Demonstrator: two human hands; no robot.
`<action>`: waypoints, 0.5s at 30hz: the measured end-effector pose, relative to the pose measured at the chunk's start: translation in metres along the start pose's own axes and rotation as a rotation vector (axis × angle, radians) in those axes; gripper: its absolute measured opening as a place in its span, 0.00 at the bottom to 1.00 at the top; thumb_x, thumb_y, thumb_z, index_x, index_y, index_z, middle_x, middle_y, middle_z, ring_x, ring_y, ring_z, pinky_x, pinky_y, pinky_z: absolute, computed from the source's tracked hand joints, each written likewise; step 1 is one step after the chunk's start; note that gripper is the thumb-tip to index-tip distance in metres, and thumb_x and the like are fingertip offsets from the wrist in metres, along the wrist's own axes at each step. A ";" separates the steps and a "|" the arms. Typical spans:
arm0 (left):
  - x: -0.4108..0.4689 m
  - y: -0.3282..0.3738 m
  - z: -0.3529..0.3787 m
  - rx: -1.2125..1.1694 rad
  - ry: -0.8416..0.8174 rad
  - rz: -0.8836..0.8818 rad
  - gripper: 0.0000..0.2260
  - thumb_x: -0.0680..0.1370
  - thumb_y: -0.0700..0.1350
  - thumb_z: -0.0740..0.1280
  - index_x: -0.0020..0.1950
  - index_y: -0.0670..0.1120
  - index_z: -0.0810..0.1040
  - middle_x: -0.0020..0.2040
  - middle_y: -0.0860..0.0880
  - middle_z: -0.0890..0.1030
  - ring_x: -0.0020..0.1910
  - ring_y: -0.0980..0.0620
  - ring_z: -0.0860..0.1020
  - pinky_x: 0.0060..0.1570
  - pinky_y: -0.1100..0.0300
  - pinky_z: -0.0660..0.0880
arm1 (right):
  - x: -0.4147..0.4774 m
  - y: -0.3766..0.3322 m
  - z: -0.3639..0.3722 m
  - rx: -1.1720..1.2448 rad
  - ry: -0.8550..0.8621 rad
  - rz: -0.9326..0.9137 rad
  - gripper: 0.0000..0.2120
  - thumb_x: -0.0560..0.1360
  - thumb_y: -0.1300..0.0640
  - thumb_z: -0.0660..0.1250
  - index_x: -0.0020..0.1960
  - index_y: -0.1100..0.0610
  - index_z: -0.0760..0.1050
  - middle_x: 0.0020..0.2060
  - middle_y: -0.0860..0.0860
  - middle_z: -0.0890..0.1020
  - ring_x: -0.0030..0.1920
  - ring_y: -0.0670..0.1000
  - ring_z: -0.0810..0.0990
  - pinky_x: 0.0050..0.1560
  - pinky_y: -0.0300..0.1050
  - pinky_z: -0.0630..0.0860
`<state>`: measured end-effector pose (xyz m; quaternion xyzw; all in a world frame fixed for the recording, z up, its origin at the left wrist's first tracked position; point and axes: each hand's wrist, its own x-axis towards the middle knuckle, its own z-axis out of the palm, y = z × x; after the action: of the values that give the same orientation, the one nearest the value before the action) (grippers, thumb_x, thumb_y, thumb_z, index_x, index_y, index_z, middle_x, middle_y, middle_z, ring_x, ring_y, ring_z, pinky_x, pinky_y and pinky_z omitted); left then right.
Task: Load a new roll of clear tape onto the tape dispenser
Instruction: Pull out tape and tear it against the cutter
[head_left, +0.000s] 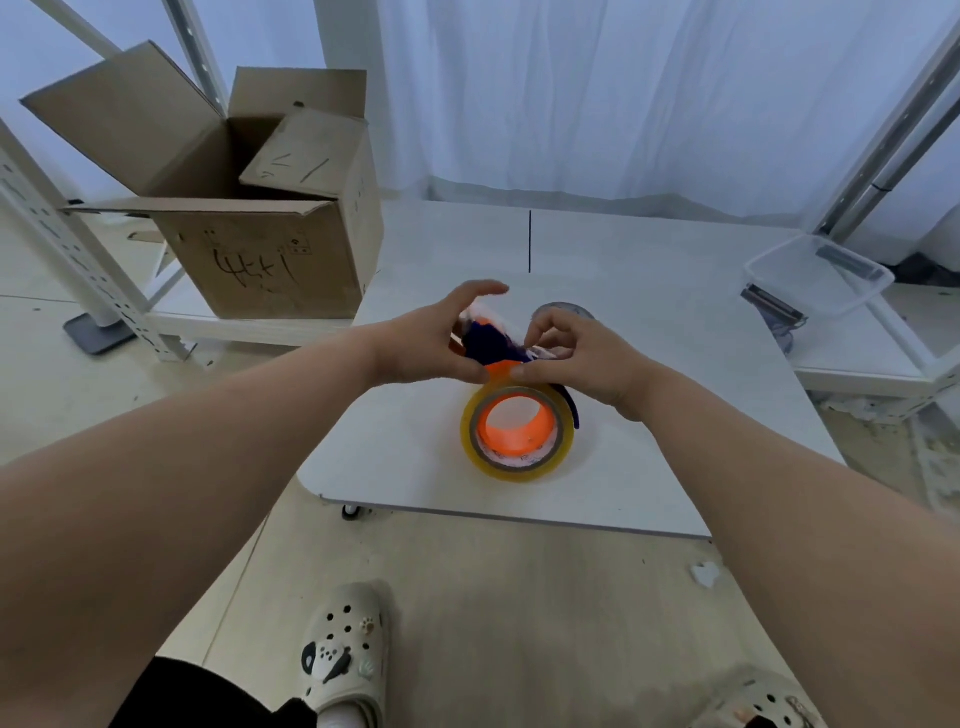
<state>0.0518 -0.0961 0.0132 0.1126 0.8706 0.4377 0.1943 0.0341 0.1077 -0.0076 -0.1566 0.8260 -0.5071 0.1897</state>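
Over the smooth white bench (675, 389), left hand (426, 343) and right hand (587, 358) are pinching the blue-orange plastic dispenser (491, 345) bearing a glossy round tape roll (511, 470).

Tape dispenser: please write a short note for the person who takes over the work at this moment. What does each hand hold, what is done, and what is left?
Left hand: grips the tape dispenser at its front end, over the table.
Right hand: pinches the dispenser's front from the other side. Whether it also holds the tape end, I cannot tell.
Done: the tape roll sits on the orange hub.
Left: probably lead the tape end through the front, then test a pull.
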 end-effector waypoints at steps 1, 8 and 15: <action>0.001 0.002 0.001 -0.026 0.022 -0.009 0.40 0.71 0.40 0.73 0.72 0.62 0.53 0.57 0.45 0.75 0.52 0.50 0.79 0.46 0.66 0.77 | -0.001 0.002 -0.002 0.009 0.020 0.006 0.13 0.68 0.54 0.75 0.46 0.51 0.72 0.51 0.53 0.81 0.49 0.53 0.81 0.46 0.40 0.79; 0.002 -0.002 0.026 -0.107 -0.016 -0.240 0.42 0.69 0.52 0.74 0.76 0.53 0.51 0.69 0.44 0.69 0.64 0.45 0.72 0.63 0.51 0.71 | -0.022 0.021 -0.005 0.286 0.204 0.112 0.12 0.71 0.54 0.73 0.48 0.57 0.71 0.42 0.54 0.84 0.40 0.51 0.83 0.44 0.46 0.81; 0.008 -0.011 0.055 -0.194 -0.064 -0.391 0.25 0.74 0.52 0.69 0.68 0.44 0.67 0.57 0.45 0.78 0.54 0.47 0.78 0.52 0.53 0.77 | -0.035 0.039 0.001 0.467 0.353 0.171 0.11 0.72 0.53 0.72 0.47 0.56 0.71 0.39 0.53 0.83 0.38 0.52 0.81 0.45 0.50 0.81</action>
<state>0.0686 -0.0601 -0.0271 -0.0636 0.8232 0.4696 0.3128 0.0627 0.1403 -0.0377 0.0520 0.7175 -0.6849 0.1162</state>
